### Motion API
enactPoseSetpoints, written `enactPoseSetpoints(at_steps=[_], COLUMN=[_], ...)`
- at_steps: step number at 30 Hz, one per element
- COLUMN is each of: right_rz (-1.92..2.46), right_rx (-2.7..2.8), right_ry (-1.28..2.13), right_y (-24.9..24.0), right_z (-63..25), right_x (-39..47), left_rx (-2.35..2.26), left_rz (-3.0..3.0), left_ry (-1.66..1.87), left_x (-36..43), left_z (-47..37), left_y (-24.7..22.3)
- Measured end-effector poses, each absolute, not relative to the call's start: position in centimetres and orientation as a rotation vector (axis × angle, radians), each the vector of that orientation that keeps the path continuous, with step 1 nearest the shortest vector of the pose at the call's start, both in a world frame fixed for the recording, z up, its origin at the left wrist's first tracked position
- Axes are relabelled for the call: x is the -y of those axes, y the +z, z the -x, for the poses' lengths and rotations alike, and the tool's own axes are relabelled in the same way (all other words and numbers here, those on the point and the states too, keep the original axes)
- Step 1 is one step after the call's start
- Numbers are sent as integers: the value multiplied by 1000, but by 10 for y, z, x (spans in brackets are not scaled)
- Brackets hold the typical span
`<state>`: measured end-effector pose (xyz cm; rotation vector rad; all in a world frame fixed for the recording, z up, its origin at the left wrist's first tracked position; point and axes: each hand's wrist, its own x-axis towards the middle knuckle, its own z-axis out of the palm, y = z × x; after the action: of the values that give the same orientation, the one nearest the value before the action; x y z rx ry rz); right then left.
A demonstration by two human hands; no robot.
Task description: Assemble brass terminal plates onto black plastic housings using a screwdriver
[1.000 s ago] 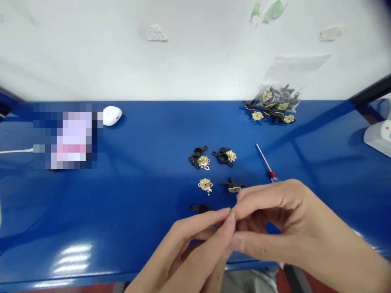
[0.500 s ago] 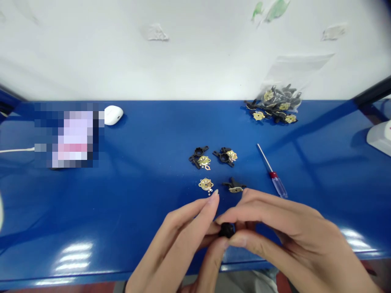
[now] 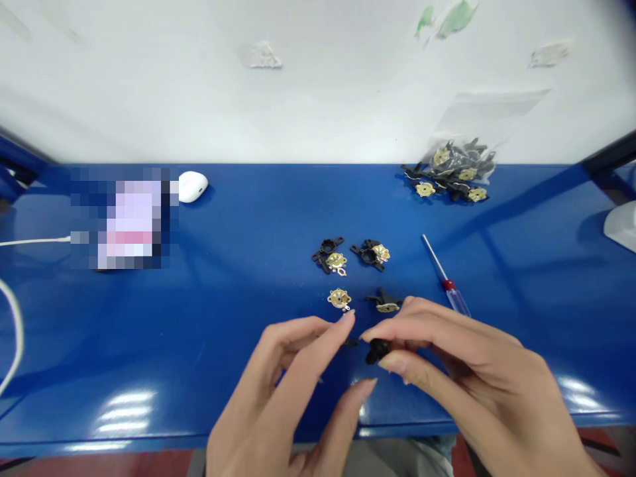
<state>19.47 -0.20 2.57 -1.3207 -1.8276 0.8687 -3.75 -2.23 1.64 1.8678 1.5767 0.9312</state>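
Between the thumb and fingers of my right hand (image 3: 447,371) is a small black part (image 3: 376,351), held low over the blue table. My left hand (image 3: 303,391) is just left of it, thumb and fingers spread apart, not touching that part. Another dark piece (image 3: 350,342) shows by the left fingertips, partly hidden. Beyond the hands lie a brass disc (image 3: 338,298) with tiny pieces beside it and a black part with a brass plate (image 3: 385,302). Farther back are two groups of black frames (image 3: 328,246), (image 3: 368,255) with brass discs.
A screwdriver (image 3: 450,286) lies to the right. At the back right, a clear bag (image 3: 467,159) and loose black-and-brass parts rest against the white wall. A blurred-out device (image 3: 132,218), a white case (image 3: 193,187) and a white cable (image 3: 34,242) are on the left.
My left thumb and fingers have come apart and away from the black part. My right hand still holds it, now slightly farther from me. The view has shifted a little.
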Motion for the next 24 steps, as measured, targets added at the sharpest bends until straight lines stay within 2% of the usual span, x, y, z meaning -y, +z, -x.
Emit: enactPoseSetpoints(at_steps=[3,6,12,24], right_rz=[1353,1358,1359,1227], right_rx=[1818,1800,1810,1878], right_ry=[834,851,827,745], right_y=[21,18,18,22], right_z=[-197,-196,-191,-178], right_x=[2,1,3,15], left_rx=[-1631,-1636,-1564,-1197], left_rz=[-1923,-1929,-1926,-1303], left_ry=[738,686,819,970], left_x=[11,2,-4,-5], left_z=[53,59,56,43], left_y=[13,4,-6,22])
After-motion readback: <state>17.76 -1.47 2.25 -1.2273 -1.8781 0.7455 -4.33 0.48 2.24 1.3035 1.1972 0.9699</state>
